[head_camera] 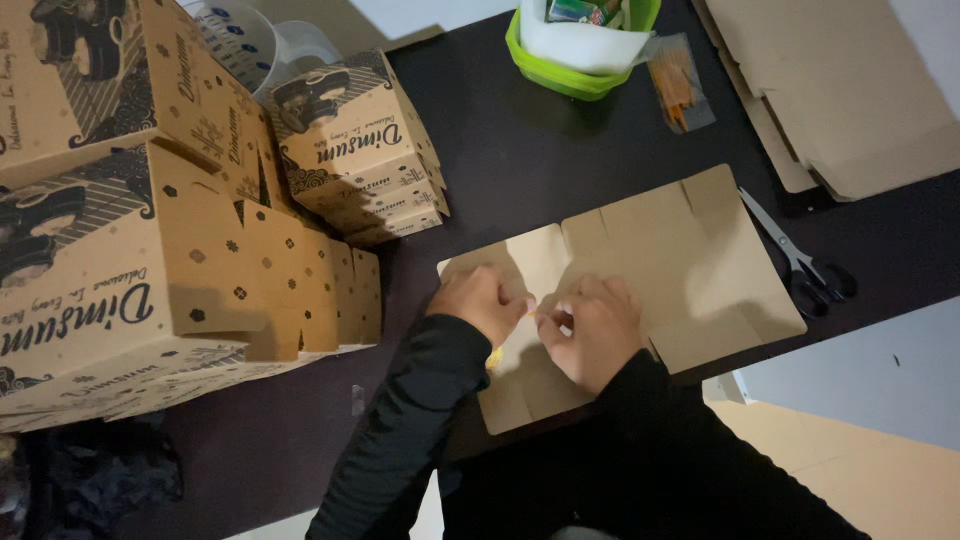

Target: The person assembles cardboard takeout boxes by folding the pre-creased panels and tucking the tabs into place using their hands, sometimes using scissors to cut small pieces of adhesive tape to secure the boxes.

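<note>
- A dark table (520,170) is filling most of the view, with pale floor showing past its right edge.
- A flat, unfolded brown cardboard blank (690,250) is lying near the table's front edge, its near corner reaching that edge.
- The left hand (482,300) and right hand (592,328) are pressing down on the blank side by side, fingertips almost meeting; both are curled, seemingly pinching something small and pale between them, though what it is cannot be told.
- For a clean result, the hands are best kept pressing flat along the scored line, with the blank held square so it is not sliding toward the edge.
- Stacks of printed, folded boxes (150,230) are crowding the left side, just beside the blank, leaving little room there.
- Scissors (805,265) are lying just beside the blank's right edge, and more flat cardboard (840,90) is piled at the far right.
- A green tub (570,75) is sitting well apart at the far side; open tabletop is lying between it and the blank.
</note>
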